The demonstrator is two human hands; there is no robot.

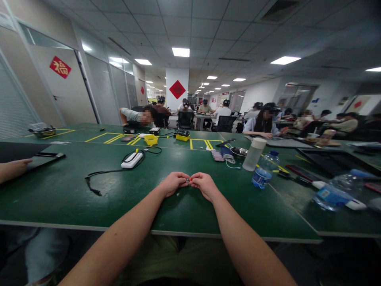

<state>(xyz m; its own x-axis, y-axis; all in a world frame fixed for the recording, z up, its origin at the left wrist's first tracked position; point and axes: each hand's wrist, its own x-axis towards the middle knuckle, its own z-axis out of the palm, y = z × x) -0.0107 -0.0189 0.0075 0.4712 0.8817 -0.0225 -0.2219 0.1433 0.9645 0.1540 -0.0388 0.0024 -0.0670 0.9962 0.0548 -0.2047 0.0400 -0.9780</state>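
Both of my hands meet over the green table (127,202), fingertips close together. My left hand (175,184) pinches a tiny silvery, dark piece (187,180) whose kind I cannot make out. My right hand (204,184) is closed at the fingertips around a small orange-red bit (191,179), touching or nearly touching the silvery piece. Whether these are two things or one cannot be told. To the left of my hands lies a white power bank (132,159) with a black cable (101,174) trailing from it.
To the right stand a frosted bottle (254,155) and a water bottle (266,170); another water bottle (337,192) lies farther right. Yellow trays (151,140) and a metal bowl (239,151) sit farther back. A neighbour's hand (14,170) holds a dark laptop-like panel (44,161) at left.
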